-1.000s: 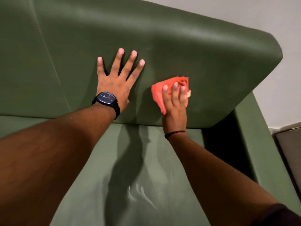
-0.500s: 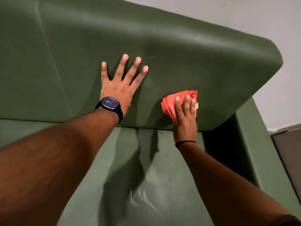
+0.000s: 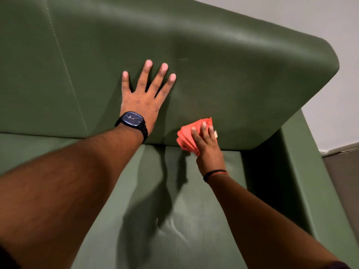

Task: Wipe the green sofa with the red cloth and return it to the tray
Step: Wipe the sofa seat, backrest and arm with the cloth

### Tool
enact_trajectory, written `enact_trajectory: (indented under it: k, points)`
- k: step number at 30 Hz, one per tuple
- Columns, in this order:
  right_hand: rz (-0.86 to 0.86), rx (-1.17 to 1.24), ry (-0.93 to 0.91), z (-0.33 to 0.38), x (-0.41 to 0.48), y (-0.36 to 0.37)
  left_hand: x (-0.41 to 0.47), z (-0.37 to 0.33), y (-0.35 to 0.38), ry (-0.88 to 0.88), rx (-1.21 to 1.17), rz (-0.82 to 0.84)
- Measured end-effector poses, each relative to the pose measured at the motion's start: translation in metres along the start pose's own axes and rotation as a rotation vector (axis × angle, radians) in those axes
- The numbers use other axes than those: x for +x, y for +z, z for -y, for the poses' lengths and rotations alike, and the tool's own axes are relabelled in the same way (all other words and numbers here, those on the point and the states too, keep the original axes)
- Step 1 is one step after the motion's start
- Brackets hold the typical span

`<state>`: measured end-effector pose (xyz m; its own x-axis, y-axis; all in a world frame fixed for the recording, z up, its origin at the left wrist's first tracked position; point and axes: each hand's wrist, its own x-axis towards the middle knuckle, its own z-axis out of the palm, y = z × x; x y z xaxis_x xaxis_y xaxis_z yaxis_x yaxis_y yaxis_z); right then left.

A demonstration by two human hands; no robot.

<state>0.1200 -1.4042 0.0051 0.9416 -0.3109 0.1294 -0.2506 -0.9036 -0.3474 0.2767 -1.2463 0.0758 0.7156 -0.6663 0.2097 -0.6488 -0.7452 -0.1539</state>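
The green sofa (image 3: 242, 78) fills the view, its backrest above and its seat cushion below. My right hand (image 3: 207, 146) presses the folded red cloth (image 3: 187, 135) flat against the bottom edge of the backrest, just above the seat. My left hand (image 3: 144, 94), with a dark watch on the wrist, lies flat on the backrest with its fingers spread, to the left of the cloth and apart from it. The tray is out of sight.
The sofa's right armrest (image 3: 303, 171) runs down the right side, with a dark gap between it and the backrest. A pale wall (image 3: 330, 26) stands behind the sofa. A strip of floor (image 3: 342, 167) shows at the far right.
My right hand has slid the red cloth down the backrest to its lower edge. My left hand has stayed flat on the backrest.
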Motion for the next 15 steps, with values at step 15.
enact_trajectory:
  k: [15]
  points:
    - [0.21,-0.059,0.304,0.031,-0.131,0.078,-0.25,-0.031,0.095,-0.019,-0.326,0.899]
